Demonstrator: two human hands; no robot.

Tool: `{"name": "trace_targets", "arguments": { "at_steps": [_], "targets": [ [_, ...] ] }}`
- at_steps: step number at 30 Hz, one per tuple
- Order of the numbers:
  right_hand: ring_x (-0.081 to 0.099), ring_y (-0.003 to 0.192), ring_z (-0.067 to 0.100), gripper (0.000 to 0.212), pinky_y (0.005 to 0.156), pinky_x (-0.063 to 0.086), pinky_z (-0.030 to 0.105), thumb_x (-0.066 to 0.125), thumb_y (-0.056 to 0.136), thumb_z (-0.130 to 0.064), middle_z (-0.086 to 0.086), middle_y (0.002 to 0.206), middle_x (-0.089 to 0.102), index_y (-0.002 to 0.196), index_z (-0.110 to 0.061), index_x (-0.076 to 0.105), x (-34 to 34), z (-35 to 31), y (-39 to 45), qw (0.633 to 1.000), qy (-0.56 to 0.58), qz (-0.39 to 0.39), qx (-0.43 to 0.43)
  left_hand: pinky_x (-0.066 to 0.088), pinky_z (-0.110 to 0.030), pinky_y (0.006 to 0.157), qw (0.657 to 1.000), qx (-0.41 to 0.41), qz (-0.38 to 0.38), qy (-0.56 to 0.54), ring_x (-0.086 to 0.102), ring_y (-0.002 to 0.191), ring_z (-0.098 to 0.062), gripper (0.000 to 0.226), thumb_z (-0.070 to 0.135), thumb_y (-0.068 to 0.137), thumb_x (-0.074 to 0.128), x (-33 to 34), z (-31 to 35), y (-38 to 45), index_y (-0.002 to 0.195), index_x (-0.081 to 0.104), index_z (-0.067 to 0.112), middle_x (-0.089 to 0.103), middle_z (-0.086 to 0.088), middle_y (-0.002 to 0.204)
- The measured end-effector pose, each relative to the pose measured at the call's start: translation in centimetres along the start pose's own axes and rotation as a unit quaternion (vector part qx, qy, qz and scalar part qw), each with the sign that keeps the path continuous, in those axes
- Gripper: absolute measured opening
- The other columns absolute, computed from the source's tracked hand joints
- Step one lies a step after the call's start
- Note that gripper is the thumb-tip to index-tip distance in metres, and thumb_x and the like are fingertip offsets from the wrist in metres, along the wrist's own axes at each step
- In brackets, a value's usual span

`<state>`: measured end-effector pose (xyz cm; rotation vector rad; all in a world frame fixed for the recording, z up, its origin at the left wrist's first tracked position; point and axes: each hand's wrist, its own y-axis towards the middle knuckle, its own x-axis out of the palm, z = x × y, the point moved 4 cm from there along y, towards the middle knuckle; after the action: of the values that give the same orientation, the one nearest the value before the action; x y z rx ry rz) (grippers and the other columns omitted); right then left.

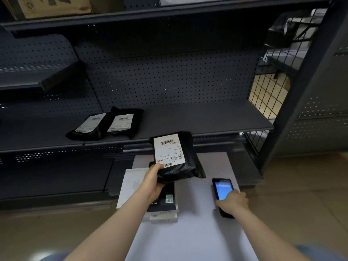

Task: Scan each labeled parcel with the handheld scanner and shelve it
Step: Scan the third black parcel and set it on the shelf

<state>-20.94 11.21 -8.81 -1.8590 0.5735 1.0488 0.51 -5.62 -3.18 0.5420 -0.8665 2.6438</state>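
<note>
My left hand [153, 180] grips the near left corner of a black plastic parcel [180, 166], held above the grey table [197, 232]. Its white barcode label faces up. My right hand [232, 203] holds the black handheld scanner [223, 191] low over the table's right side, its blue screen lit and the thumb resting on the screen. Two more black labeled parcels [88, 127] [124, 123] lie side by side on the dark middle shelf [207, 119], left of centre.
Under my left hand a stack of flat boxes [165, 202] and a white box [130, 183] sit on the table. A cardboard carton [54, 6] stands on the top shelf. A wire mesh panel [269, 91] closes the shelf's right end.
</note>
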Motion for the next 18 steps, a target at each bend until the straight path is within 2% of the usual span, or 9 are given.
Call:
{"name": "trace_targets", "arguments": {
  "at_steps": [5,10,13,14,15,16,18],
  "targets": [
    [0.044,0.120,0.027,0.086,0.092,0.045,0.028,0.065,0.079,-0.055,0.014,0.130,0.042,0.137,0.001,0.034,2.1,1.0,0.9,0.999,0.002,0.046,0.012,0.055,-0.032,0.074,1.000,-0.011,-0.007,0.017,0.068,0.092,-0.023,0.029,0.008,0.093,0.049,-0.8,-0.4,0.8,0.120,0.059,0.002,0.071,-0.014,0.110],
    [0.048,0.120,0.023,0.089,0.096,0.043,0.031,0.061,0.078,-0.062,0.010,0.131,0.044,0.138,-0.003,0.032,2.7,1.2,1.0,0.996,-0.048,0.067,0.017,0.053,-0.032,0.074,1.000,-0.022,0.002,0.012,0.068,0.092,-0.023,0.039,0.010,0.092,0.051,-1.8,-0.5,1.5,0.129,0.055,0.000,0.072,-0.013,0.112],
    [0.045,0.121,0.025,0.087,0.097,0.042,0.033,0.058,0.081,-0.062,0.012,0.134,0.043,0.140,-0.004,0.031,1.4,-0.4,0.7,0.995,-0.046,0.091,-0.006,0.053,-0.032,0.077,1.000,-0.023,-0.005,0.001,0.067,0.095,-0.023,0.034,0.010,0.092,0.051,-1.6,-0.1,1.2,0.125,0.058,0.001,0.072,-0.013,0.112],
    [0.047,0.119,0.027,0.079,0.096,0.044,0.034,0.058,0.085,-0.057,0.013,0.134,0.044,0.138,-0.004,0.035,0.7,-1.5,0.6,0.994,0.006,0.106,-0.036,0.053,-0.031,0.078,1.000,-0.022,-0.008,0.001,0.067,0.094,-0.023,0.031,0.009,0.092,0.050,-1.5,0.0,1.2,0.121,0.060,0.003,0.072,-0.012,0.109],
    [0.050,0.115,0.028,0.069,0.094,0.046,0.036,0.057,0.089,-0.051,0.014,0.132,0.048,0.136,-0.004,0.040,-0.1,-2.7,0.4,0.986,0.107,0.105,-0.075,0.053,-0.031,0.079,1.000,-0.023,-0.013,0.000,0.067,0.094,-0.023,0.028,0.009,0.092,0.049,-1.3,0.1,0.9,0.117,0.061,0.004,0.073,-0.011,0.106],
    [0.055,0.107,0.027,0.059,0.088,0.049,0.035,0.054,0.093,-0.047,0.014,0.128,0.053,0.133,-0.005,0.046,-1.0,-4.2,-0.1,0.965,0.233,0.069,-0.102,0.053,-0.031,0.080,1.000,-0.022,-0.019,0.003,0.066,0.093,-0.022,0.027,0.009,0.092,0.048,-1.1,0.4,0.6,0.115,0.062,0.004,0.073,-0.011,0.106],
    [0.062,0.088,0.025,0.048,0.075,0.053,0.033,0.047,0.095,-0.051,0.010,0.108,0.066,0.118,-0.010,0.058,-2.4,-7.4,-1.8,0.890,0.439,-0.069,-0.105,0.053,-0.031,0.079,0.999,-0.018,-0.022,0.021,0.066,0.091,-0.022,0.028,0.009,0.092,0.048,-1.0,1.0,0.1,0.117,0.061,0.004,0.072,-0.013,0.110]
  ]
}}
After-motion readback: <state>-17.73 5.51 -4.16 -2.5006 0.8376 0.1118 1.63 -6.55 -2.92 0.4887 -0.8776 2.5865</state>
